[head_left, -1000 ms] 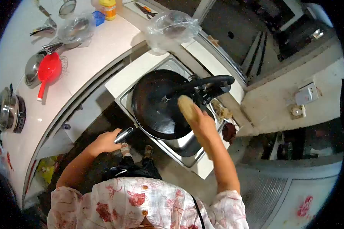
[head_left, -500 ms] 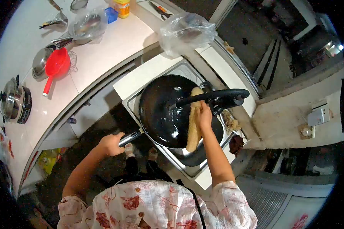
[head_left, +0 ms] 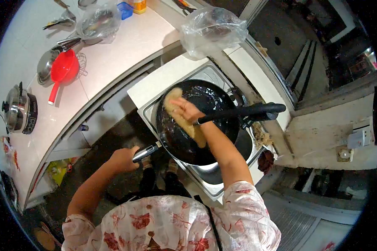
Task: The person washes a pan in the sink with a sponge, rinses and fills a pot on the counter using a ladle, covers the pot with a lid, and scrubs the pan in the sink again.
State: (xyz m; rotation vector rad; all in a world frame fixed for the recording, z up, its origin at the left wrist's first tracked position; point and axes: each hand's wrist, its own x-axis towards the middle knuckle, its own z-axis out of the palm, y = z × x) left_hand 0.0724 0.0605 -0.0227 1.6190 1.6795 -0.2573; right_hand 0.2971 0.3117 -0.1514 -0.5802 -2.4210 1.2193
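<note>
My left hand [head_left: 123,160] is wrapped around the silver-and-black handle [head_left: 147,151] of a large black wok [head_left: 215,92]. The wok rests over a stainless steel sink [head_left: 211,71], its inside wet and shiny. My right hand [head_left: 188,111] grips a long tan loofah [head_left: 193,133] and presses it against the left side of the wok's inner surface. A black faucet [head_left: 251,111] reaches in from the right, and its spout end passes over my right wrist.
On the curved counter at left lie a red strainer [head_left: 65,67], metal pans, a bagged pan [head_left: 98,25] and an electric pot [head_left: 17,109]. A clear plastic bag [head_left: 213,31] sits behind the sink. A dark red crumpled thing [head_left: 266,162] lies at the sink's right edge.
My right hand has carried the loofah from the wok's right side to its left side, and the loofah now slants. My left hand stays on the handle. The view has shifted slightly.
</note>
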